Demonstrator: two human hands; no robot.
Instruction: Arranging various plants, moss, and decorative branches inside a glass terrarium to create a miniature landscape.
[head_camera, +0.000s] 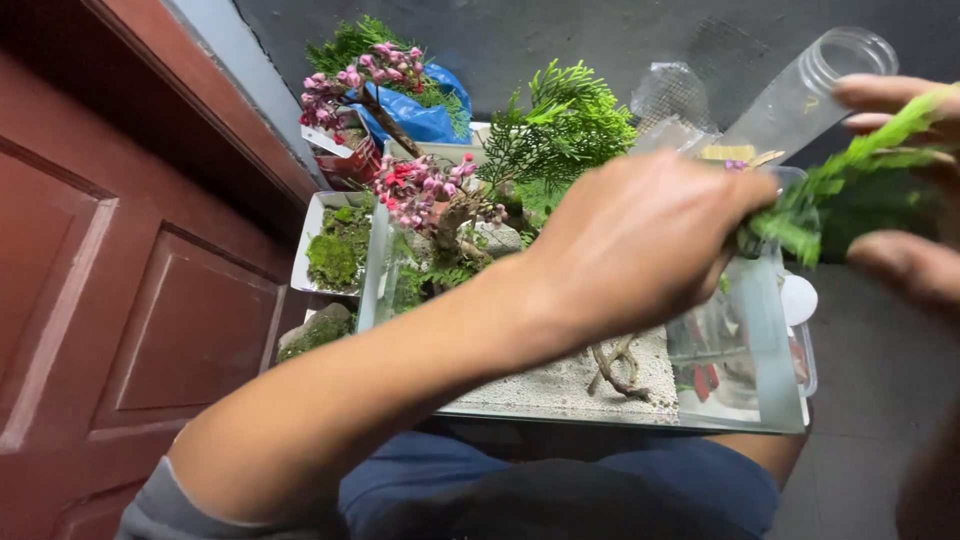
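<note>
From the head view, your left hand (640, 240) pinched the lower end of the green sprig (850, 190); its long axis rose rightward into your right hand (905, 180), whose grip closed loosely around its tip, above the glass tank (770, 330).

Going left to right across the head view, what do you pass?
Dark red panelled door → white tray of green moss → small pink-blossomed tree → left hand → green leafy sprig → right hand.
</note>
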